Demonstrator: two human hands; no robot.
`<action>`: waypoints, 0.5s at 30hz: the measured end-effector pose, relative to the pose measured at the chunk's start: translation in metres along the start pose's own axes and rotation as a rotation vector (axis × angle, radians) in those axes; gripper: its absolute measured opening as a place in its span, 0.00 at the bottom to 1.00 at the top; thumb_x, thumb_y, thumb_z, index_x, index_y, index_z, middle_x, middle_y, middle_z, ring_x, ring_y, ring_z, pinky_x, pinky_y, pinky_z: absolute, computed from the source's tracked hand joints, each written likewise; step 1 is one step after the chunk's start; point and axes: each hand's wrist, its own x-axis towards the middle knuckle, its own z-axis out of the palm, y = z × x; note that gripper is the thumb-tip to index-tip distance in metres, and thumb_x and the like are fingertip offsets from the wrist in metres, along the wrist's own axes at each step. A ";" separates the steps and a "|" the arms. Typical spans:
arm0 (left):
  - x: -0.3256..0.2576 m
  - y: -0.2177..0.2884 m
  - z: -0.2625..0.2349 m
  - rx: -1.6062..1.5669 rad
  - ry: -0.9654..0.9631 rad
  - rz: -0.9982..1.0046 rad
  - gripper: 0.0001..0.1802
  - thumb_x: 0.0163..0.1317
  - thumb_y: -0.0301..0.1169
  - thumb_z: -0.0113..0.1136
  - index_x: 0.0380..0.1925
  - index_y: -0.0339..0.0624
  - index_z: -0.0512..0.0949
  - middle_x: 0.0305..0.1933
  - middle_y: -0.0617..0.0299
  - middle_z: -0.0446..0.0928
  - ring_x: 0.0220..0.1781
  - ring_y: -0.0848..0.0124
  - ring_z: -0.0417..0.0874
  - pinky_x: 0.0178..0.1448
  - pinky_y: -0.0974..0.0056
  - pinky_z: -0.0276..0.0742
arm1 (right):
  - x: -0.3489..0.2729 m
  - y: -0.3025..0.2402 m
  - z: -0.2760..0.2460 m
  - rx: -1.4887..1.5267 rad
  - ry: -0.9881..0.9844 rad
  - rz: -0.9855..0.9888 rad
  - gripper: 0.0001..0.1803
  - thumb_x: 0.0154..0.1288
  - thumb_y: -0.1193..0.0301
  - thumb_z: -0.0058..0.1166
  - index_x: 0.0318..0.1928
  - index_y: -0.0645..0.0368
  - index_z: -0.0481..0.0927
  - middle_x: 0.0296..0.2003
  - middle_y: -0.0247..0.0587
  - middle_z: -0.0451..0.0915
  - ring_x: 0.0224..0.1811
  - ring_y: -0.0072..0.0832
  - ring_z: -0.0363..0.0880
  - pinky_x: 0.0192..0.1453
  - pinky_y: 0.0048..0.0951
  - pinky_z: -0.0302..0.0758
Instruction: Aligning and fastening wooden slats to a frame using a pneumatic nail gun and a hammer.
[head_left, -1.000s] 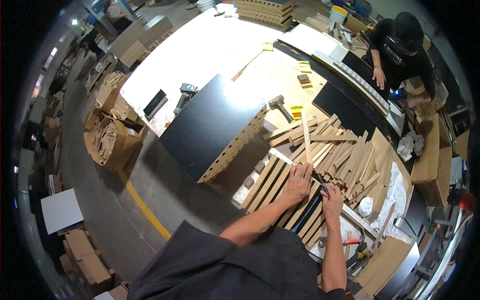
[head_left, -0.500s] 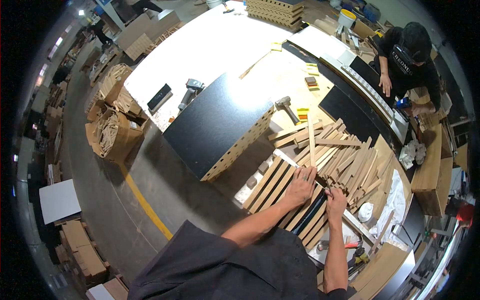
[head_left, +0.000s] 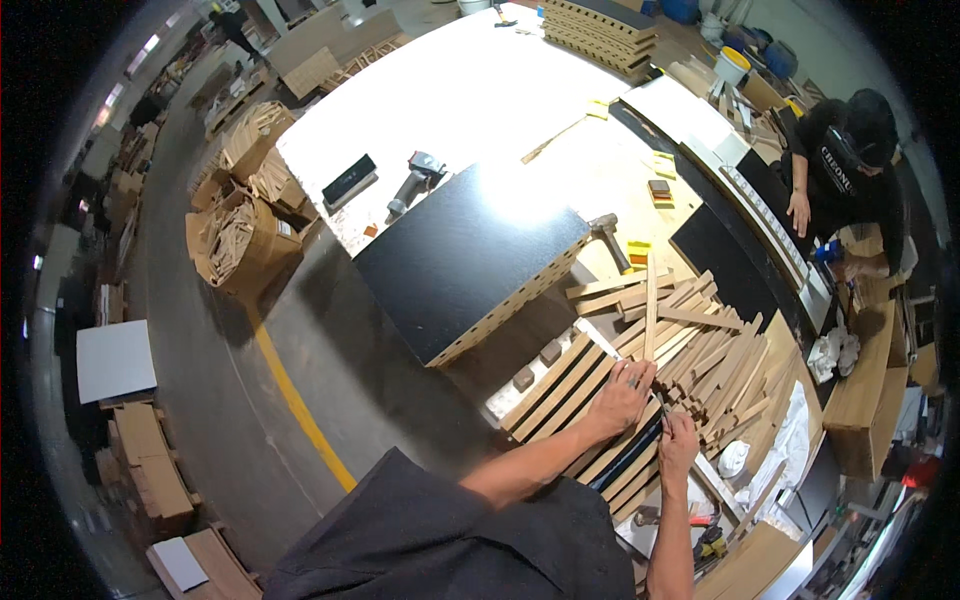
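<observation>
My left hand [head_left: 622, 395] lies across the slatted wooden frame [head_left: 548, 392], fingers stretched out and pressing on the pale slats near their far ends. Close by, my right hand [head_left: 680, 445] is closed in a pinch on a thin dark tool [head_left: 664, 404], its tip down by the slats; its exact kind is too small to tell. Dark gaps separate the slats. A loose wooden strip [head_left: 651, 305] ends right by my left fingertips, resting over the pile of strips [head_left: 715, 365] beyond both hands.
A black panel box [head_left: 470, 260] with a perforated edge stands left of the strips, beside a hammer [head_left: 608, 240] and a nail gun [head_left: 415, 182]. White cloth [head_left: 792, 440] lies right of the pile. A co-worker [head_left: 850, 180] works across the bench. Cartons [head_left: 245, 250] stand on the floor.
The whole view has shifted, so the bench appears lower and further right. Both hands stay at nearly the same place on the slats, the right still pinching the tool.
</observation>
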 end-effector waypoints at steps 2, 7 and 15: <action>0.000 -0.002 -0.001 -0.025 0.013 -0.011 0.34 0.65 0.32 0.58 0.68 0.27 0.64 0.64 0.43 0.70 0.67 0.51 0.70 0.76 0.48 0.57 | 0.012 0.002 -0.005 -0.003 -0.055 0.015 0.14 0.66 0.74 0.60 0.51 0.56 0.83 0.45 0.47 0.81 0.43 0.47 0.83 0.44 0.41 0.79; -0.003 -0.003 -0.007 0.009 0.035 0.040 0.32 0.69 0.33 0.56 0.69 0.25 0.63 0.62 0.43 0.70 0.64 0.51 0.70 0.74 0.47 0.59 | 0.008 0.003 0.000 -0.030 -0.064 -0.066 0.11 0.68 0.72 0.60 0.51 0.56 0.82 0.45 0.45 0.79 0.42 0.48 0.83 0.43 0.44 0.79; -0.004 0.005 0.010 -0.106 0.057 -0.011 0.30 0.64 0.31 0.56 0.63 0.24 0.69 0.63 0.40 0.71 0.66 0.46 0.70 0.74 0.44 0.59 | 0.006 0.008 -0.008 -0.024 -0.093 0.032 0.11 0.66 0.74 0.59 0.48 0.57 0.82 0.45 0.46 0.81 0.45 0.49 0.82 0.48 0.44 0.79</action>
